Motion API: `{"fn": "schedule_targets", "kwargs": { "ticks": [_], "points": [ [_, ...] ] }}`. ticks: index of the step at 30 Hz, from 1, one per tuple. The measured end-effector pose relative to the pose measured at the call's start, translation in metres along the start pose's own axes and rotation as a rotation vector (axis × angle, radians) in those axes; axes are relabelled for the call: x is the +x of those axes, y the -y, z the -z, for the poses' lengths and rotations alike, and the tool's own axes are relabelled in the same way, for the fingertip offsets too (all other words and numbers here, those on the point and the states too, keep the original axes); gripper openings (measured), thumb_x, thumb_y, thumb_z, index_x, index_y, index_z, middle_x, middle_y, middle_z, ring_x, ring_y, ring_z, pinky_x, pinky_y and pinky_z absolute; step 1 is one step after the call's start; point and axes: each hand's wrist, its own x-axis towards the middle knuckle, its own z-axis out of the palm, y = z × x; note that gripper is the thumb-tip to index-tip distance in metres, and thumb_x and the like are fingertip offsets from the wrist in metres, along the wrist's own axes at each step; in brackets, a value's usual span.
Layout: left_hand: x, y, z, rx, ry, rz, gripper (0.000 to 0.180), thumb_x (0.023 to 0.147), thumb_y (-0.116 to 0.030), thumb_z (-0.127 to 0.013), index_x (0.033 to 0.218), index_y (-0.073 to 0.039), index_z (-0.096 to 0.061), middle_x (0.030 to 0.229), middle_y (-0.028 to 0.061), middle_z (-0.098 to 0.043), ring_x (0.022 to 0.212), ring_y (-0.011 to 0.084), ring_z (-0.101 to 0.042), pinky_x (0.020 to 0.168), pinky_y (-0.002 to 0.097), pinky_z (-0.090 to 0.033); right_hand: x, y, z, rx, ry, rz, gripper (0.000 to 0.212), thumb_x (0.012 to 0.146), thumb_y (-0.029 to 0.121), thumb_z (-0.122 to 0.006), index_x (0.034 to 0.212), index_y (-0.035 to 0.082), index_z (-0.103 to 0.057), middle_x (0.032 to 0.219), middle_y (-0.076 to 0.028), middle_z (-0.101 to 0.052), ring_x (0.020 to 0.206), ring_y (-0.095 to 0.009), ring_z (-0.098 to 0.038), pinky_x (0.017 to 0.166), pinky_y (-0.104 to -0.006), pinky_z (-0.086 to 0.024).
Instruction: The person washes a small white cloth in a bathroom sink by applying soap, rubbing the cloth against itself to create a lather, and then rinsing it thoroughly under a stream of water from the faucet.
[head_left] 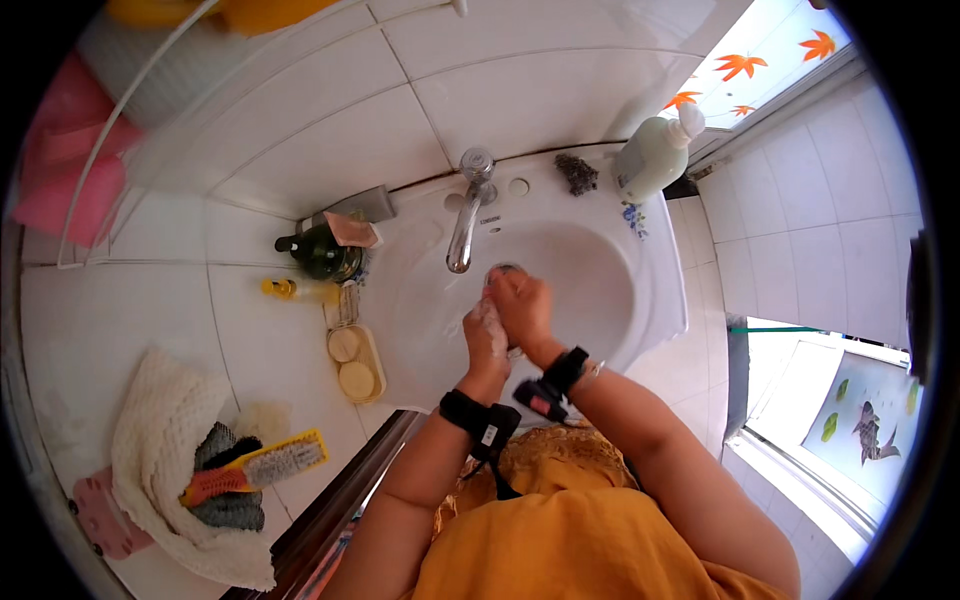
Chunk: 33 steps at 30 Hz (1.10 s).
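Over the basin of the white sink [600, 275], my two hands are pressed together. My left hand [484, 335] has whitish lather on its back and side. My right hand [525, 305] is closed over the left one's fingers, and both sets of fingertips are mostly hidden. Whether anything lies between the palms cannot be seen. A chrome faucet [466, 225] stands just beyond them, its spout tip to the left of my fingers; I see no clear stream from it. Dark straps circle both wrists.
Right of the faucet are a dark scrubber [577, 174] and a pale pump bottle [652, 158]. Along the left edge stand a green bottle [318, 252], a yellow-capped bottle [290, 290] and a soap dish [366, 345]. A brush [255, 468] lies on a white towel [165, 440].
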Motion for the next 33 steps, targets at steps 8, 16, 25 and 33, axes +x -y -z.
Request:
{"fn": "schedule_targets", "kwargs": {
  "ticks": [8, 16, 25, 33],
  "points": [
    [-0.007, -0.004, 0.005, -0.001, 0.074, 0.155, 0.030, 0.088, -0.033, -0.044, 0.083, -0.005, -0.051, 0.078, 0.0021, -0.053, 0.069, 0.0119, -0.052, 0.057, 0.0261, -0.044, 0.013, -0.018, 0.003, 0.046, -0.004, -0.031, 0.027, 0.079, 0.017, -0.052, 0.058, 0.001, -0.051, 0.053, -0.019, -0.044, 0.046, -0.035, -0.041, 0.045, -0.0369, -0.037],
    [0.000, -0.002, 0.012, -0.031, -0.034, 0.089, 0.030, 0.090, -0.026, -0.042, 0.083, 0.000, -0.052, 0.077, 0.0019, -0.053, 0.067, 0.0116, -0.052, 0.057, 0.0252, -0.044, 0.000, -0.013, -0.001, -0.065, 0.006, 0.145, 0.025, 0.075, 0.019, -0.056, 0.059, 0.000, -0.051, 0.056, -0.020, -0.044, 0.048, -0.035, -0.039, 0.047, -0.0355, -0.037],
    [0.000, -0.001, 0.008, -0.015, -0.024, 0.169, 0.031, 0.089, -0.033, -0.043, 0.082, -0.004, -0.052, 0.076, 0.0020, -0.054, 0.066, 0.0135, -0.055, 0.052, 0.0263, -0.045, 0.006, -0.013, 0.003, -0.039, 0.072, -0.051, 0.024, 0.077, 0.020, -0.054, 0.058, 0.006, -0.056, 0.060, -0.017, -0.054, 0.052, -0.033, -0.051, 0.045, -0.0357, -0.039],
    [0.000, 0.013, 0.024, 0.211, 0.078, 0.064, 0.033, 0.089, -0.029, -0.045, 0.093, 0.003, -0.054, 0.085, 0.0038, -0.055, 0.069, 0.0132, -0.054, 0.060, 0.0283, -0.046, -0.022, -0.009, -0.004, -0.554, -0.098, 0.387, 0.022, 0.077, 0.019, -0.052, 0.057, 0.010, -0.053, 0.060, -0.013, -0.054, 0.060, -0.035, -0.053, 0.066, -0.0525, -0.035]
  ]
}}
